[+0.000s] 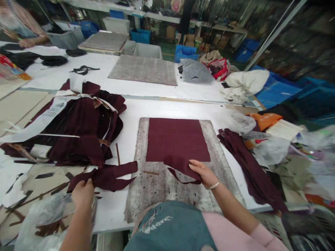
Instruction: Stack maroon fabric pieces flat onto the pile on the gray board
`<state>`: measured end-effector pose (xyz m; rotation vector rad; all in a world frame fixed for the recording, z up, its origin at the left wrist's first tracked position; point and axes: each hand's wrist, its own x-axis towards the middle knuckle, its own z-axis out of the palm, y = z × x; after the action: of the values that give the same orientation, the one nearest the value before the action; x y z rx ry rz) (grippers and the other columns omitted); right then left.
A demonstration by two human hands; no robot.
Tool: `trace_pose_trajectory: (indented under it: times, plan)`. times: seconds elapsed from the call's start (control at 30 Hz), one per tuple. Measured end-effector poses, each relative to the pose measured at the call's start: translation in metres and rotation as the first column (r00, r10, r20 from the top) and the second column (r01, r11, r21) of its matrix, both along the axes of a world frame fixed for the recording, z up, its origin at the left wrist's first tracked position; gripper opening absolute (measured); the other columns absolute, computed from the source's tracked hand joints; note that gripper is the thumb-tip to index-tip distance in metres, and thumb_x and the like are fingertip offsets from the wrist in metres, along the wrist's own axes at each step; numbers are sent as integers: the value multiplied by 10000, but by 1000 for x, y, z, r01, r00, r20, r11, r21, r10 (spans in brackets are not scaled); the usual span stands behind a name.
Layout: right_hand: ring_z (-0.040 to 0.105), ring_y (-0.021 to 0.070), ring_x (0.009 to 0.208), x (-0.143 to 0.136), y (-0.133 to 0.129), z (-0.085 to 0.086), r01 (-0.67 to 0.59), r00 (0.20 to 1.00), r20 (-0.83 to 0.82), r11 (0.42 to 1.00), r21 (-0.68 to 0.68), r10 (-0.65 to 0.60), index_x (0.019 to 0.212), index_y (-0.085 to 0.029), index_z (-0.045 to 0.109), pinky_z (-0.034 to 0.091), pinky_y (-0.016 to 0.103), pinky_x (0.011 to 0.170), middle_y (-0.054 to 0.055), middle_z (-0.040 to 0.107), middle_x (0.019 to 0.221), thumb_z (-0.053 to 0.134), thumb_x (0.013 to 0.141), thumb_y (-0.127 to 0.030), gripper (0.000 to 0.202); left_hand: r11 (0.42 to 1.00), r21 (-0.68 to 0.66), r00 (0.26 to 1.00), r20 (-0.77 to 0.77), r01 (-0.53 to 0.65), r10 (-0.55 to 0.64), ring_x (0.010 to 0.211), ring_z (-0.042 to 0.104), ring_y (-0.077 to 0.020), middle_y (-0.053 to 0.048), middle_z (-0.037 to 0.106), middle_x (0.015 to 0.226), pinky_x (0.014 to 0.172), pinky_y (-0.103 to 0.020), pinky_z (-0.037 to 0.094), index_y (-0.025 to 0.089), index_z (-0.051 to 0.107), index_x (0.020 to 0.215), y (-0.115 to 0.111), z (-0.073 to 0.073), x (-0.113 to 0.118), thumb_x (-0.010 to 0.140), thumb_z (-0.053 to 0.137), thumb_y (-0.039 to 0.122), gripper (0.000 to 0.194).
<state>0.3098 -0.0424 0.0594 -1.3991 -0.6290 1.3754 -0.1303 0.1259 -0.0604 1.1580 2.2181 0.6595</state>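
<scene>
My left hand [83,193] is closed on some maroon fabric strips [112,177], whose free ends reach right toward the worn grey board [167,188]. Between the thumb and fingers of my right hand [204,173] is a maroon fabric piece [180,168], with a narrow band hanging in a loop below it. This piece overlaps the near edge of a flat maroon fabric panel [178,139] lying on the board. Beyond my left hand sits a large bundle of maroon fabric [78,129], tied with white strips.
Right of the board lies a stack of long maroon strips [251,167], beside plastic bags [272,150]. Brown scraps [44,176] litter the left side. Another grey board [143,69] lies on the far table. At the far left, a co-worker's hand [27,42] rests near dark fabric.
</scene>
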Motion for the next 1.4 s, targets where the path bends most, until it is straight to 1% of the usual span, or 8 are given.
trace_pose_trajectory:
  times: [0.13, 0.23, 0.3, 0.43, 0.53, 0.8, 1.1, 1.4]
  plan:
    - [617, 129, 734, 10, -8, 5, -163, 987, -6, 985, -53, 163, 969, -185, 671, 466, 266, 733, 13, 689, 865, 743, 682, -381, 355, 877, -337, 844, -299, 344, -446, 858, 595, -396, -123, 612, 674, 754, -507, 456, 176, 599, 622, 8, 35, 13, 709, 507, 589, 432]
    - [614, 118, 713, 7, -12, 6, -273, 962, -22, 958, -88, 272, 959, -177, 672, 463, 254, 718, 9, 688, 846, 741, 684, -390, 354, 895, -64, 845, -305, 442, -440, 934, 590, -380, -152, 666, 916, 825, -527, 431, 184, 667, 968, -10, 73, 74, 746, 455, 608, 523]
    - [613, 118, 699, 2, -12, 7, -336, 942, -45, 936, -102, 333, 963, -168, 669, 465, 251, 701, 14, 687, 846, 738, 686, -401, 369, 722, 257, 758, -75, 642, -648, 1050, 560, -298, -129, 638, 1094, 932, -429, 406, 182, 604, 1135, -30, 91, 128, 765, 491, 557, 539]
    - [587, 98, 632, -4, -6, 11, -462, 887, -62, 883, -87, 458, 949, -145, 660, 444, 211, 615, 11, 673, 799, 714, 711, -414, 363, 260, 512, 11, 439, 819, -898, 1183, 472, -228, -104, 538, 1280, 1004, -350, 348, 210, 424, 1339, -59, 98, 222, 780, 543, 506, 643]
    - [543, 74, 568, 7, -3, 12, -498, 867, -12, 863, -82, 499, 873, -133, 656, 406, 176, 541, -17, 641, 707, 726, 695, -404, 332, 84, 439, -262, 668, 895, -697, 898, 588, -194, -71, 659, 965, 825, -301, 445, 162, 616, 1095, -63, 85, 255, 717, 638, 474, 491]
    - [591, 109, 596, 97, -30, -30, -585, 799, -96, 731, -352, 593, 774, -126, 686, 477, 219, 609, -4, 678, 717, 827, 485, -336, 384, 141, 17, 83, 739, 990, -668, 543, 461, -100, 31, 560, 581, 531, -215, 358, 144, 616, 660, -27, 44, 223, 618, 719, 404, 283]
    - [613, 143, 697, 180, -35, -82, -114, 958, 182, 879, -464, 220, 868, -150, 661, 491, 246, 648, 36, 686, 801, 775, 564, -409, 416, 268, -166, 311, 629, 949, -713, 516, 470, -117, 30, 545, 543, 520, -236, 352, 146, 598, 648, 24, 13, 194, 595, 694, 503, 373]
    - [620, 128, 775, 192, -6, -112, 273, 843, 538, 837, -475, 30, 993, -184, 603, 502, 206, 617, 34, 668, 965, 549, 833, -315, 213, 632, -96, 581, 516, 769, -629, 644, 578, -167, -23, 657, 713, 577, -256, 435, 148, 649, 807, 44, -13, 209, 490, 715, 599, 556]
